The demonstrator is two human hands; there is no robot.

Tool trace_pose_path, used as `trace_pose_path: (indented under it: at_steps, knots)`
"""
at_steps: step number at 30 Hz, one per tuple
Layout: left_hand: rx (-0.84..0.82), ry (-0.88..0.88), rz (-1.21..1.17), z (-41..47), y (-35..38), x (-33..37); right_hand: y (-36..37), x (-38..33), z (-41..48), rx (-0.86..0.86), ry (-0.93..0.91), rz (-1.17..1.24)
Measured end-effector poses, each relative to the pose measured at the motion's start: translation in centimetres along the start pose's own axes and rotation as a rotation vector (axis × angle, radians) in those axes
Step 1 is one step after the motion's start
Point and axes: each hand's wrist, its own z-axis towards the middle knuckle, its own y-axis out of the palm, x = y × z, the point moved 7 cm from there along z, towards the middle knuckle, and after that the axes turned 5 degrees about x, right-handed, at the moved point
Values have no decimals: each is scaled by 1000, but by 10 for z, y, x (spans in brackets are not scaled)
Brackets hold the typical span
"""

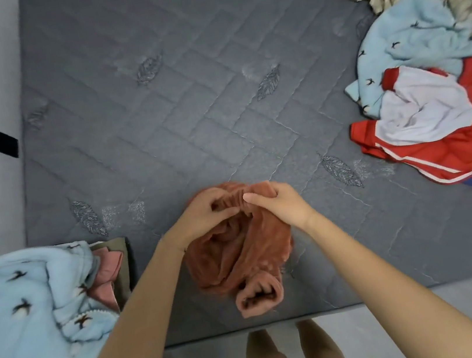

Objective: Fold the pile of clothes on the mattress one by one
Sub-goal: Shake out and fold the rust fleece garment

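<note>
No writing, brand, number or sign can be read anywhere. A black tab point(6, 143) is seen beside the left edge of the mattress point(187, 109), but nothing is legible on it. Only motifs are shown: leaves stitched into the mattress and small dark birds printed on the blue fleece point(410, 39).

Fuzzy fleece garment point(238, 246), quilted mattress point(187, 109)

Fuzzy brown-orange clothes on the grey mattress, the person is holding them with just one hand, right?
Not quite. The head view shows two hands on it, not one: the left hand and the right hand both grip the top edge of the fuzzy brown-orange garment. It does lie on the grey mattress.
</note>
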Motion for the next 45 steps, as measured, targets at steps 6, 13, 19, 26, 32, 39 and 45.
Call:
trace_pose_path:
  at_steps: [6, 13, 19, 26, 32, 39, 45]
  knots:
    - [225, 79, 259, -38, -50, 62, -7, -94, -55, 6, -138, 142]
    - [314, 96, 254, -80, -94, 127, -24, -199, -114, -17, -273, 242]
    - [598, 79, -239, -112, -150, 183, -44, -240, -136, 58, -382, 109]
    - [675, 185, -167, -135, -180, 225, -79, -234, -135, 295, -448, -164]
    - [720, 244, -120, -142, -182, 233, -71, -221, -128, 126, -372, -361]
    - [686, 248, -316, -144, -184, 246, -40, -179, -121, -179, -231, -423]
    - [588, 251, -433, -141, -185, 262, -31, -154, -111, -245, -177, -618]
